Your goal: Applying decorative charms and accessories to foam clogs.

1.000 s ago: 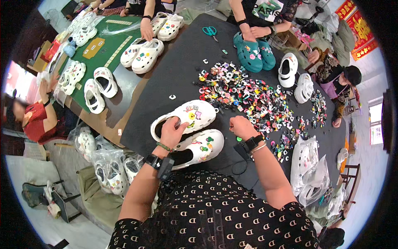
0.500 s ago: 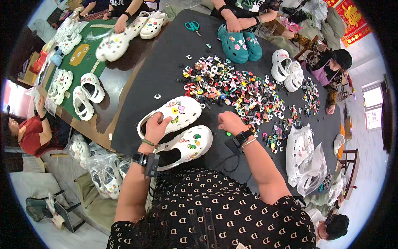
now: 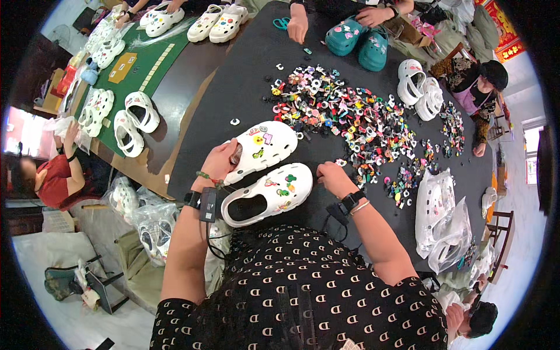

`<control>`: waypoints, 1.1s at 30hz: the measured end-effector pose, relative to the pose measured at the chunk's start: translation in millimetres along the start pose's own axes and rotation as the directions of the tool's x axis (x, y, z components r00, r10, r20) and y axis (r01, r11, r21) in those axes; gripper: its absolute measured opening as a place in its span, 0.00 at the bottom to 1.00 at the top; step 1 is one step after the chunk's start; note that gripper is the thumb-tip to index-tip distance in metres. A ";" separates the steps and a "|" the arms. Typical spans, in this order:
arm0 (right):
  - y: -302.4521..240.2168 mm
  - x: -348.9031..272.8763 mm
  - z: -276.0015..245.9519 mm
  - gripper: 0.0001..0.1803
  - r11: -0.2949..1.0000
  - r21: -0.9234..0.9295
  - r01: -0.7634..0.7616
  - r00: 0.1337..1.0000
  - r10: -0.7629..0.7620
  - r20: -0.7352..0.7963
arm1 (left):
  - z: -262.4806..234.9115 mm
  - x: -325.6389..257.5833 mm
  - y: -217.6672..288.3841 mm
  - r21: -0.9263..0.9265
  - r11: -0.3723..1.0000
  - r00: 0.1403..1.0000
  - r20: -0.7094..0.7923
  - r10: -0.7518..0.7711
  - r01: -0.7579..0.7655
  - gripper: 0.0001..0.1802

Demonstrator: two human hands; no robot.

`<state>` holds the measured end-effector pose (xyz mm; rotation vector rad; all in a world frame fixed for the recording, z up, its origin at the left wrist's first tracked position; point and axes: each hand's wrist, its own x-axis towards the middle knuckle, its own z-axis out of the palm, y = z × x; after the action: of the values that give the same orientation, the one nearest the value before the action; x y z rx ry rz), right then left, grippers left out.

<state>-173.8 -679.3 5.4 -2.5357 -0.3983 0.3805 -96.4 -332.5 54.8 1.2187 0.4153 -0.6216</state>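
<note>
Two white clogs lie side by side before me, toes to the right, each with colourful charms on its upper. My left hand [image 3: 220, 162] grips the farther clog [image 3: 281, 139] at its heel end, with fingers inside the opening. The nearer clog [image 3: 298, 184] rests on the black table with its dark insole showing. Just right of its toe is my right hand [image 3: 336, 179], fingers curled closed; whatever they pinch, if anything, is hidden. Beyond both hands spreads a large heap of mixed small shoe charms [image 3: 373, 131].
A co-worker's hands are by teal clogs [image 3: 344, 36] across the table. White clogs [image 3: 420, 90] stand at far right, with plastic-wrapped ones [image 3: 434, 213] nearer. Blue-handled scissors [image 3: 281, 23] lie at the back. Left, a green-matted table [image 3: 131, 73] bears more white clogs.
My left hand has shifted from the top of the farther clog's opening to its heel. My view has swung slightly. Across the table, the co-worker's hands have separated, one reaching toward the table.
</note>
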 end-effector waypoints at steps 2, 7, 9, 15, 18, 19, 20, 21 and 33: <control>2.1 -8.1 -1.2 0.07 0.999 0.032 -0.034 0.999 0.035 -0.026 | 0.4 1.5 -5.1 -0.003 1.000 0.999 -0.032 0.016 -0.016 0.19; 6.9 -22.6 -13.6 0.12 0.978 0.077 -0.194 0.975 0.200 -0.094 | -2.2 4.4 -10.8 0.034 0.998 0.997 -0.064 0.051 -0.049 0.20; 9.0 -22.5 -18.4 0.09 0.963 0.163 -0.215 0.958 0.240 -0.156 | 3.3 1.4 -8.9 0.100 0.993 0.993 -0.085 0.076 -0.068 0.20; -2.0 -17.0 -43.8 0.11 0.432 0.811 -0.395 0.876 0.443 0.191 | -1.4 8.2 -19.0 0.428 0.891 0.965 -0.134 0.227 -0.150 0.26; 2.3 -14.0 -46.8 0.13 0.140 0.927 -0.348 0.877 0.397 0.270 | -7.9 13.4 -24.9 0.315 0.937 0.968 -0.140 0.206 -0.154 0.27; 3.4 -14.1 -46.3 0.13 0.083 0.946 -0.313 0.887 0.383 0.260 | -11.1 14.5 -26.0 0.353 0.922 0.964 -0.148 0.222 -0.158 0.27; 6.8 -15.9 -45.7 0.13 0.083 0.947 -0.309 0.884 0.393 0.254 | -9.5 14.0 -25.7 0.353 0.922 0.966 -0.136 0.219 -0.160 0.27; 10.3 -17.9 -45.3 0.13 0.068 0.948 -0.310 0.890 0.372 0.264 | -8.0 13.2 -25.5 0.309 0.935 0.966 -0.132 0.222 -0.172 0.26; 33.9 -32.9 -43.0 0.06 0.944 0.045 -0.328 0.930 0.331 -0.163 | -11.8 23.5 -35.2 0.275 0.944 0.962 -0.150 0.229 -0.182 0.26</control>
<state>-182.2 -738.5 27.9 -2.5940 0.0988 0.2860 -100.7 -333.9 11.2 1.5543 0.3580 -0.3934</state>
